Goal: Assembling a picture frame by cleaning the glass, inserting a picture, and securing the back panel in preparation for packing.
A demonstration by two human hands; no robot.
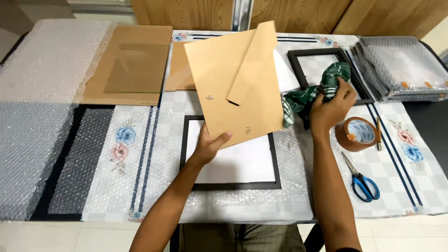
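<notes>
I grip the brown backing board [235, 81] by its lower edge in my left hand [208, 144], tilted above the black frame [232, 185] on the counter [140, 140], while my right hand [330, 108] clutches the green cloth [317, 91] beside it.

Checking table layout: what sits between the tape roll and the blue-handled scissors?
Nothing: in the head view, only bare checked tablecloth separates the brown tape roll from the scissors just below it.
</notes>
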